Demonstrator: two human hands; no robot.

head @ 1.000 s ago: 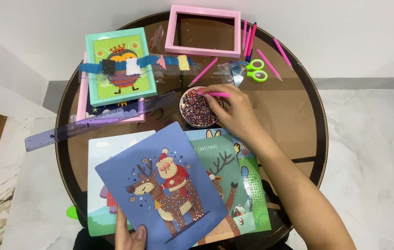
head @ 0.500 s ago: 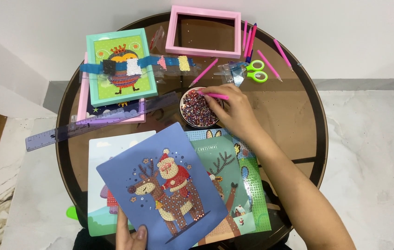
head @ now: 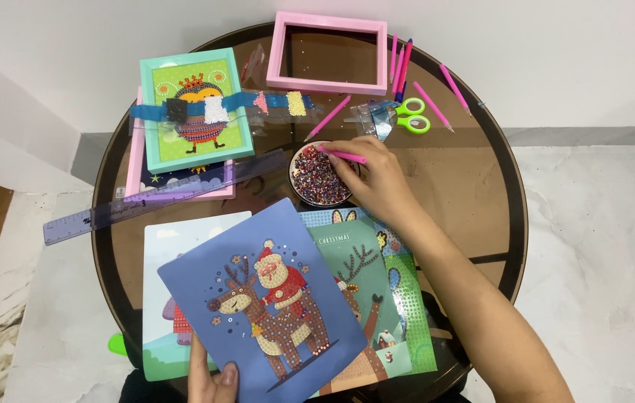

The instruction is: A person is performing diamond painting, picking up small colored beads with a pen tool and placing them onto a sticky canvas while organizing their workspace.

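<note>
Pinching the thin pink pen (head: 347,156) over the bead bowl (head: 320,175), the right hand (head: 377,179) needed only light fingertip pressure. The left hand (head: 209,373) gripped the light, bendable blue card (head: 265,298) by its lower edge.

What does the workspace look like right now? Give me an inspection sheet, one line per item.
Surface: round dark glass table, crowded.
Job's things: blue reindeer card tilted over other picture cards; bowl of mixed beads; pink pen.
Clutter: teal framed picture, empty pink frame, purple ruler, green scissors, spare pink pens.
Hands: left hand grips the card's lower edge; right hand holds the pen over the bowl.
Cables: nothing seen.
Surroundings: white wall, marble floor.
</note>
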